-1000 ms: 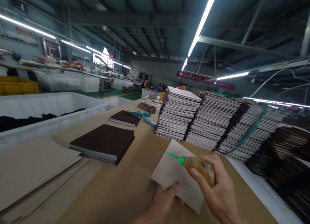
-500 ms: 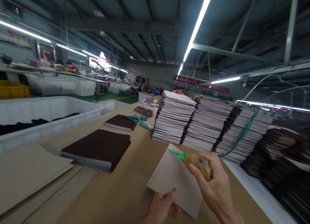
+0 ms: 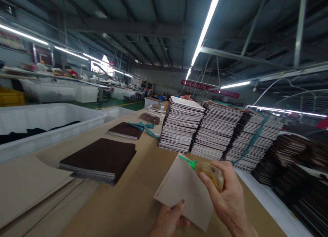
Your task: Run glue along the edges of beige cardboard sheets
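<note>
Right hand (image 3: 229, 192) wrapped round an amber squeeze bottle (image 3: 210, 172), fingers curled on its body. Green nozzle (image 3: 191, 163) points away from that grip, tip at far corner of the pale board (image 3: 183, 192); contact or not, can't tell. Left hand (image 3: 169, 218) pinches the board's near edge, thumb on top, fingers under. Board sits tilted between the two grips, above the brown tabletop (image 3: 135, 196). Left of the left-hand grip: dark brown panel stack (image 3: 101, 156), then pale sheets (image 3: 28, 189) farther out. Beyond both grips: tall layered stack (image 3: 180, 126), teal strip (image 3: 147, 127) on a smaller dark pile (image 3: 124, 130). White bin (image 3: 51, 119) far left of the grips.
</note>
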A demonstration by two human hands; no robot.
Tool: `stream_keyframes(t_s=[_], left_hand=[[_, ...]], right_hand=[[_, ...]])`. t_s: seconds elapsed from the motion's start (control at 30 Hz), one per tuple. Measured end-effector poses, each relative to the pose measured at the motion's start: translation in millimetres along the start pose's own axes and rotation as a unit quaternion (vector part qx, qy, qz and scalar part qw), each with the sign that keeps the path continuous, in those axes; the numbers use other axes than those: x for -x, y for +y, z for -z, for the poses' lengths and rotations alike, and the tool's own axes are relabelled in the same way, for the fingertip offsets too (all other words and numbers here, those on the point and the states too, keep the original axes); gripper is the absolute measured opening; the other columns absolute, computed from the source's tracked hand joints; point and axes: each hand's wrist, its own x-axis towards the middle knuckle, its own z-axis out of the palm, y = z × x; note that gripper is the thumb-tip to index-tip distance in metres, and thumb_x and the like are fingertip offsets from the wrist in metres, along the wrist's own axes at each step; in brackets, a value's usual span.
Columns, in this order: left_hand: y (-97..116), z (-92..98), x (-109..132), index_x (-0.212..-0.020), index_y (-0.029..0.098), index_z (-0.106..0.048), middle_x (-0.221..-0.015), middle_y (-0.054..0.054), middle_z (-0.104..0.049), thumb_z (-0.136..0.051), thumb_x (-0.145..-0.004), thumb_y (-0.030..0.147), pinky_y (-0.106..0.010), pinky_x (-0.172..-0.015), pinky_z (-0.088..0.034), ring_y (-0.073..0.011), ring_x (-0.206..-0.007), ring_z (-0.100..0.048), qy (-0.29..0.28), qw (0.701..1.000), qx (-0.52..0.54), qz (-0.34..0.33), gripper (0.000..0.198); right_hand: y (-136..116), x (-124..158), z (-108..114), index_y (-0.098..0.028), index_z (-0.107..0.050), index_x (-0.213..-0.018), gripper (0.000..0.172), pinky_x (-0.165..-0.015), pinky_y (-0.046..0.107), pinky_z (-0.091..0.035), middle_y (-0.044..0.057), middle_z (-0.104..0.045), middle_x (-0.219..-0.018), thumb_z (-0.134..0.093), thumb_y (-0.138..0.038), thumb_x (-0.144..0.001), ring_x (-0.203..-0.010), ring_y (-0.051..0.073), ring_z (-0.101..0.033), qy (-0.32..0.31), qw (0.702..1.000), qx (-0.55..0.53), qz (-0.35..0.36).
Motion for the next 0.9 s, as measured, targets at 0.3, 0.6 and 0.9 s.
stream_keyframes(t_s=[0.3, 0.6, 0.9], left_hand=[[4, -3.2, 3, -0.089, 0.013, -0.067, -0.078, -0.008, -0.067, -0.080, -0.060, 0.055, -0.027, -0.054, -0.049, -0.0162, -0.064, -0.058, 0.015, 1.000, 0.004, 0.006, 0.052], [10, -6.2, 7, -0.089, 0.013, -0.069, -0.080, -0.007, -0.067, -0.081, -0.062, 0.050, -0.027, -0.054, -0.050, -0.0166, -0.067, -0.058, 0.025, 1.000, 0.000, 0.013, 0.047], [9, -5.8, 7, -0.098, 0.014, -0.066, -0.088, -0.007, -0.066, -0.080, -0.065, 0.046, -0.029, -0.055, -0.052, -0.0180, -0.072, -0.058, 0.033, 0.999, -0.026, 0.005, 0.049]], right_hand=[[5, -1, 6, -0.023, -0.052, -0.105, 0.030, -0.074, 0.033, -0.044, 0.002, -0.053, -0.099, -0.063, -0.043, -0.084, -0.086, 0.021, -0.054, 0.030, 0.998, -0.003, -0.048], [11, 7, 20, -0.023, -0.051, -0.109, 0.029, -0.078, 0.035, -0.045, 0.005, -0.054, -0.104, -0.060, -0.041, -0.087, -0.093, 0.023, -0.055, -0.006, 0.999, 0.039, -0.032], [-1, 3, 20, -0.022, -0.049, -0.108, 0.024, -0.074, 0.033, -0.045, 0.005, -0.052, -0.099, -0.059, -0.033, -0.089, -0.088, 0.021, -0.055, -0.014, 0.999, 0.027, 0.009]])
